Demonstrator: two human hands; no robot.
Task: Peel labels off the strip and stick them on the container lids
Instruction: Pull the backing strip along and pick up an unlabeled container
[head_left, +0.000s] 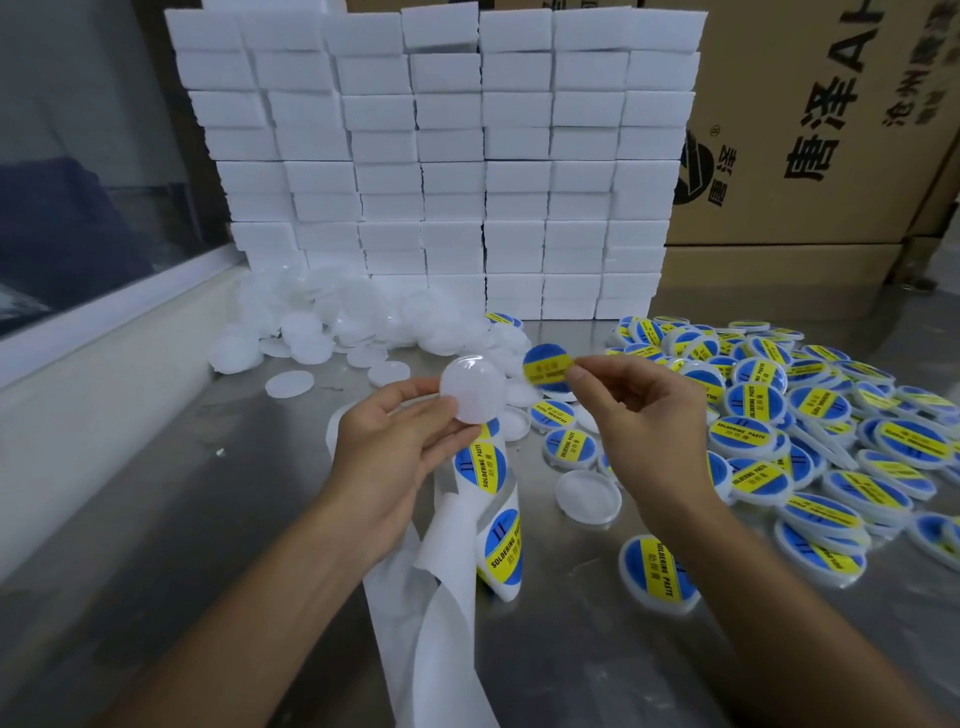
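My left hand (395, 441) grips a plain white round lid (472, 389) between thumb and fingers, raised over the steel table. Just right of that lid, my right hand (634, 410) pinches a round blue-and-yellow label (545, 364) by its edge; the label hangs free and does not touch the lid. Under my left hand the white backing strip (493, 514) curls toward me, with more "SOLDERING PASTE" labels on it.
A heap of unlabelled white lids (332, 322) lies at the back left. Several labelled lids (810, 415) cover the right of the steel table (182, 493). A wall of white boxes (441, 156) stands behind, with cardboard cartons (831, 130) at the right.
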